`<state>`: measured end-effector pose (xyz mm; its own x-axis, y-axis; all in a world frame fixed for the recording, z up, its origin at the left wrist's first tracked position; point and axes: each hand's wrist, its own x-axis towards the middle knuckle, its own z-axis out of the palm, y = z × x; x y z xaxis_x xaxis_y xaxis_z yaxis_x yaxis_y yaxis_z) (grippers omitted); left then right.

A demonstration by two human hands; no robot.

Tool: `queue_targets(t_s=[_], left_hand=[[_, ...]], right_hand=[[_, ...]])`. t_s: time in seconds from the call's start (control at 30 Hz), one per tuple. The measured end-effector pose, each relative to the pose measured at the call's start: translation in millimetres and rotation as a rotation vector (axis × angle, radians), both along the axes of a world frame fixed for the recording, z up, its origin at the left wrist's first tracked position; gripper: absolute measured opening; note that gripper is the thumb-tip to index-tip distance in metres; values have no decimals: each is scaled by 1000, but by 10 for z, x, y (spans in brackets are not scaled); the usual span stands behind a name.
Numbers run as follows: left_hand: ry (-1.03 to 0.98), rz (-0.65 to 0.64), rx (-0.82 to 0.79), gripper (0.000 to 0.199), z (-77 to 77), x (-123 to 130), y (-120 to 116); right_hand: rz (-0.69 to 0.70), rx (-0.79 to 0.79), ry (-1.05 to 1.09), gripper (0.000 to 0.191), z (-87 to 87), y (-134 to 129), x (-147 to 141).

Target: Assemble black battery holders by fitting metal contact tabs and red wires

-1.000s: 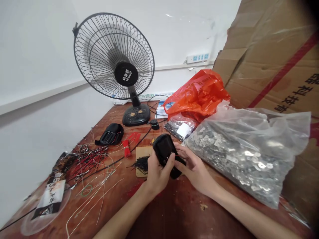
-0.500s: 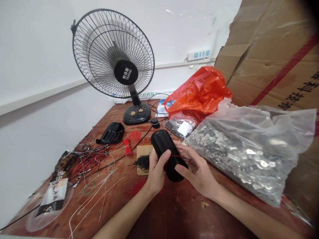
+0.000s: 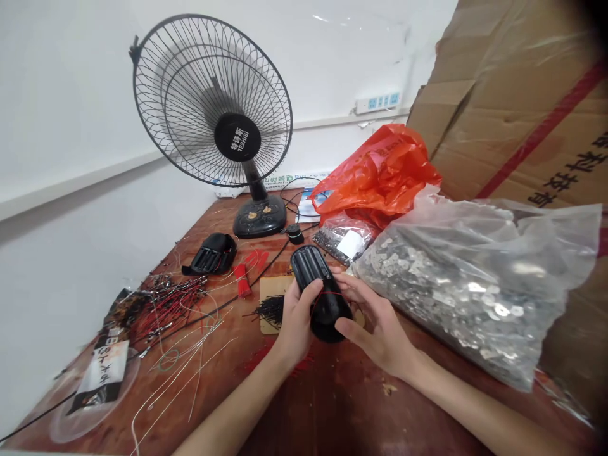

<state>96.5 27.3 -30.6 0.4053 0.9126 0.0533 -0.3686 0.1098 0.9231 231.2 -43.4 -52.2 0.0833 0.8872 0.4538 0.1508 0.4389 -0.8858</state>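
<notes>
Both left hand (image 3: 298, 322) and right hand (image 3: 386, 330) grip a black case (image 3: 327, 318), thin red wire (image 3: 332, 293) across it, above the worktop (image 3: 332, 408); a similar case (image 3: 209, 254) lies near a fan (image 3: 238, 137).

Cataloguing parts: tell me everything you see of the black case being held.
The black case is long, rounded, plastic-looking, slotted lengthwise at its far end, with a thin red wire across its middle. It slants above the table, far end leftward. The left grip holds it from the left; the right grip appears to touch its right side.
</notes>
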Motion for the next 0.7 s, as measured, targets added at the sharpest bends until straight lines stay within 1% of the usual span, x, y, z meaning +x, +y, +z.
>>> queue_targets(t_s=[0.13, 0.23, 0.33, 0.43, 0.5, 0.57, 0.63, 0.67, 0.7], left_hand=[[33, 11, 59, 37, -8, -2, 28], [39, -11, 87, 36, -22, -7, 44], [4, -33, 62, 36, -22, -5, 33], [-38, -25, 9, 37, 11, 4, -1], [-76, -11, -14, 37, 43, 9, -23], [-116, 0, -33, 37, 72, 10, -33], [-145, -7, -59, 37, 88, 6, -31], [-151, -12, -74, 37, 90, 3, -28], [-152, -15, -90, 38, 87, 0, -24]], right_hand=[[-39, 29, -53, 60, -12, -2, 13], [-51, 21, -76, 59, -6, 16, 12], [-66, 2, -113, 57, 17, 32, 9], [-59, -15, -117, 60, 31, 26, -4], [-51, -22, -119, 70, 24, 11, -21], [-57, -18, -145, 90, 5, -4, -43], [-101, -4, -196, 108, -20, -12, -66], [-136, 9, -225, 111, -32, -12, -77], [-173, 25, -247, 109, -40, -9, -85]])
